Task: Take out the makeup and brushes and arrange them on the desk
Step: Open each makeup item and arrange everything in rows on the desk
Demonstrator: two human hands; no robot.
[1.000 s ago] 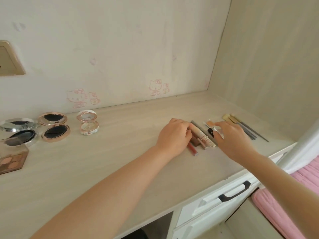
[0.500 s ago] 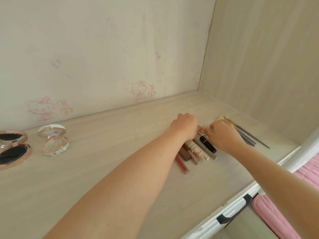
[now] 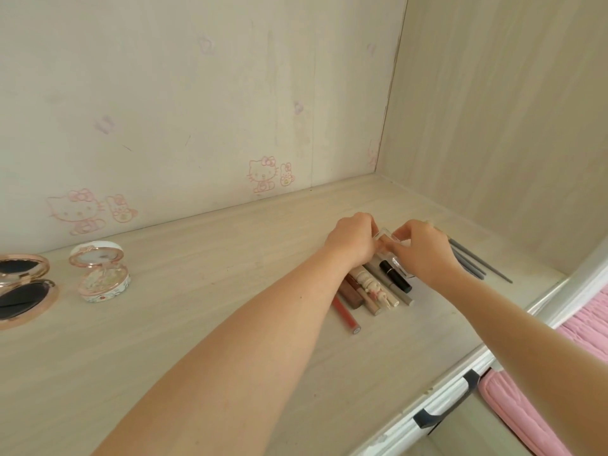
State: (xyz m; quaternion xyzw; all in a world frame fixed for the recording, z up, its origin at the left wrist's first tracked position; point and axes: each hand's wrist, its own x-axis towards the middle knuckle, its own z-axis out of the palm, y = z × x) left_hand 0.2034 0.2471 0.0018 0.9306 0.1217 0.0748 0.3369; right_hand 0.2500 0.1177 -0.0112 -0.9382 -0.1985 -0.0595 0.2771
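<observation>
Over at the right end of the worktop (image 3: pixel 164 274), both hands meet on a small clear case (image 3: pixel 388 236). The left hand (image 3: pixel 352 245) and right hand (image 3: pixel 424 255) each have their fingers curled onto it, so the grip on both sides is a pinch on that case. Can't tell what's in it tbh.

It sits at the far end of the row of lip tubes (image 3: pixel 368 291), right by the black lipstick (image 3: pixel 394 276). The brushes (image 3: pixel 473 263) lie just beside the right hand.

What I'd worry about:
- Those tubes are round and packed side by side, with the left wrist right over them. One nudge and I reckon the row rolls apart.
- The red gloss (image 3: pixel 345 312) pokes out nearest the front, so it'd probably go first.
- Clear plastic looks slick. If the pinch slips, the case probably lands on the lipstick and scatters things.
- A right-wrist swing could sweep the brushes toward the edge.

The open compacts (image 3: pixel 98 274) are well apart on the left, probably safe.
</observation>
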